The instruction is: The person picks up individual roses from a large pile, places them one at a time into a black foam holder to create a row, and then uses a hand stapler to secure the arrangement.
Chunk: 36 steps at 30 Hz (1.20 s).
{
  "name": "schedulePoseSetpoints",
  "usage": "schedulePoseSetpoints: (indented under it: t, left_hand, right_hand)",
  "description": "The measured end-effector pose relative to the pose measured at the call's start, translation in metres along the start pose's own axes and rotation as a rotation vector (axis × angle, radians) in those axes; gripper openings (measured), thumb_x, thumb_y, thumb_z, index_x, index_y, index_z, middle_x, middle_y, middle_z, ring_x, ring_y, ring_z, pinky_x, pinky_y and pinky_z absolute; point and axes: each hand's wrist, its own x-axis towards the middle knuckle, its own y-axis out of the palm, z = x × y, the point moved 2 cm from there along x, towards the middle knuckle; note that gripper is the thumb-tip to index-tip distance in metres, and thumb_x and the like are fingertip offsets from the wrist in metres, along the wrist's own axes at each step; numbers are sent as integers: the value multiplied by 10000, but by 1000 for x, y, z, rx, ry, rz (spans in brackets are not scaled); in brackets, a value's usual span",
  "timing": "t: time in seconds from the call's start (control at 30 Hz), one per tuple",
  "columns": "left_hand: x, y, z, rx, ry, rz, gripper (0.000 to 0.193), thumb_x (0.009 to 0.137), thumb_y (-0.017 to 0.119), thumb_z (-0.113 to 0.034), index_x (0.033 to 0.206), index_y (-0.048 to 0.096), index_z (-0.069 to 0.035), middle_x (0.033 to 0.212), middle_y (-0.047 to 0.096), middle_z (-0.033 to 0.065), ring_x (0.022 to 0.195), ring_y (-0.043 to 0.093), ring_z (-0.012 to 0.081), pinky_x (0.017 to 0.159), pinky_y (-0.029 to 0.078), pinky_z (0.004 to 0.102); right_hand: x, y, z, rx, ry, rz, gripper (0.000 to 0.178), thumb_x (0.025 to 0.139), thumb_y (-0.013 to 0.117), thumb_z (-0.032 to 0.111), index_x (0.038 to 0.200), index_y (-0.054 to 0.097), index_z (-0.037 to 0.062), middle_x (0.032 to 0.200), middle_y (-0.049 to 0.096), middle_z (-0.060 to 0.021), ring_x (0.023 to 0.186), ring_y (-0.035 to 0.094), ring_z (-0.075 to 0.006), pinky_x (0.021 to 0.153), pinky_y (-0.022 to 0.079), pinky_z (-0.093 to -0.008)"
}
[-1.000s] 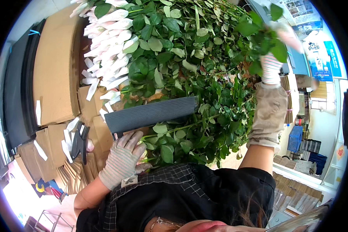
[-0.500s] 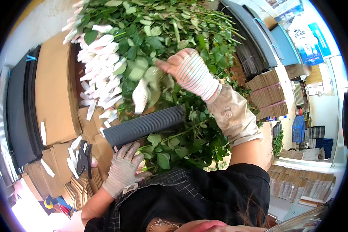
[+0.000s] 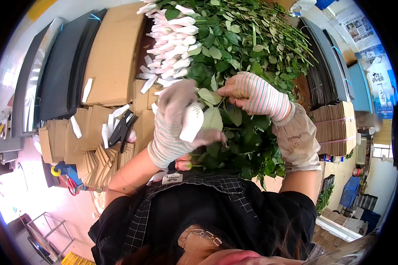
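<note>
A rose [image 3: 193, 121] with a white net sleeve over its bud hangs in front of me, its leaves toward the right. My right hand [image 3: 257, 96], in a striped glove, pinches at its stem and leaves. Beside the sleeved bud is my left hand [image 3: 174, 121], gloved too and smeared by motion. Its thumb stands apart from the fingers, and the bud overlaps the palm; I see no grip on it. Close to my apron lies a pink rose bud [image 3: 183, 163] without a sleeve. Past my hands, many sleeved roses [image 3: 174, 48] lie piled, stems to the right.
Black pliers-like tool [image 3: 121, 130] and loose white sleeves [image 3: 87, 90] lie on brown cardboard pieces [image 3: 57, 141] at the left. Tall cardboard [image 3: 112, 55] and dark sheets [image 3: 70, 66] stand behind them. Bundled cardboard [image 3: 336, 126] and black sheets [image 3: 320, 66] flank the right side.
My left hand has risen from the dark ribbed sheet to the sleeved bud. My right hand still holds the rose, brought nearer me. The whole view has shifted, and the ribbed sheet is now mostly hidden.
</note>
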Motion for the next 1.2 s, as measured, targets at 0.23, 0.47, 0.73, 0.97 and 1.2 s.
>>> schedulePoseSetpoints:
  t: [0.23, 0.47, 0.73, 0.97, 1.2]
  left_hand:
    - [-9, -8, -13, -27, -35, 3, 382, 651, 802, -103, 992, 633, -82, 1071, 587, 113, 951, 590, 293, 817, 482, 370]
    - [-18, -8, -24, -41, 231, 287, 432, 812, 662, -394, 1084, 581, -67, 1114, 576, 161, 965, 589, 324, 820, 468, 434]
    - [-10, -13, -29, -138, 233, 319, 316, 875, 553, -334, 929, 620, -30, 964, 636, 143, 905, 639, 375, 772, 499, 425]
    - [-21, -52, -32, 224, 270, 196, 484, 955, 362, -478, 953, 687, -119, 999, 693, 29, 929, 625, 309, 784, 443, 419]
    - [-99, -207, -8, -44, -248, -964, 749, 901, 406, -629, 965, 661, 73, 960, 674, 185, 965, 628, 274, 931, 461, 389]
  right_hand:
    - [-13, 18, 50, -167, -157, -498, 629, 649, 611, -38, 1262, 483, 20, 1252, 515, -203, 1225, 448, -398, 1051, 367, -457]
    - [3, 89, 35, -183, -200, -448, 503, 654, 719, 163, 1135, 571, 146, 901, 610, -68, 868, 601, -294, 706, 489, -412]
    - [-4, 86, 39, -313, -237, -455, 428, 645, 722, 225, 1040, 581, 139, 855, 600, -55, 820, 605, -276, 677, 491, -399]
    - [-5, 73, 45, -213, -267, -481, 366, 710, 713, 176, 1063, 619, 159, 746, 600, -62, 701, 606, -293, 620, 486, -409]
    - [-15, 52, 37, 43, -237, -590, 294, 729, 629, 137, 1015, 665, 79, 819, 644, -128, 741, 600, -346, 649, 489, -395]
